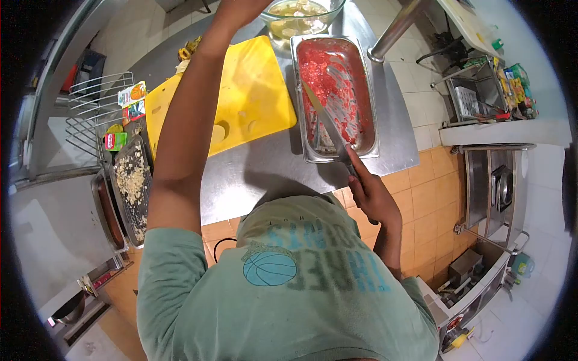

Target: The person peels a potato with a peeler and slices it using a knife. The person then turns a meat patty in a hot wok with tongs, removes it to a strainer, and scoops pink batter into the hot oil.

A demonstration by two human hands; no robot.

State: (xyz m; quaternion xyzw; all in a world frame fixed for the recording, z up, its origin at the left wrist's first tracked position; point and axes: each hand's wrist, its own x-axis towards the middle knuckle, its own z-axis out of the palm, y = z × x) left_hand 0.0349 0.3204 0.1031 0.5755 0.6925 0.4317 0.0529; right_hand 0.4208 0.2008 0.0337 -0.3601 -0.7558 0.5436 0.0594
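My right hand (372,195) is closed around the handle of a kitchen knife (328,123). Its blade points up and to the left, over a rectangular steel pan (374,129) smeared inside with red, wet pulp. At the top edge, my left hand (245,7) is partly cut off, so its fingers are hidden. Closest to it is a glass bowl (337,17) of pale slices in yellowish liquid. Beneath my left forearm lies a yellow cutting board (256,84) with a few round wet marks or slices on it.
Yellow peels (191,48) lie behind the board. A tray (144,180) of pale crumbly pieces and a wire rack (90,111) with packets stand at left. A metal post (394,33) rises beside the pan on the steel table (229,186). Shelving (490,186) stands at right.
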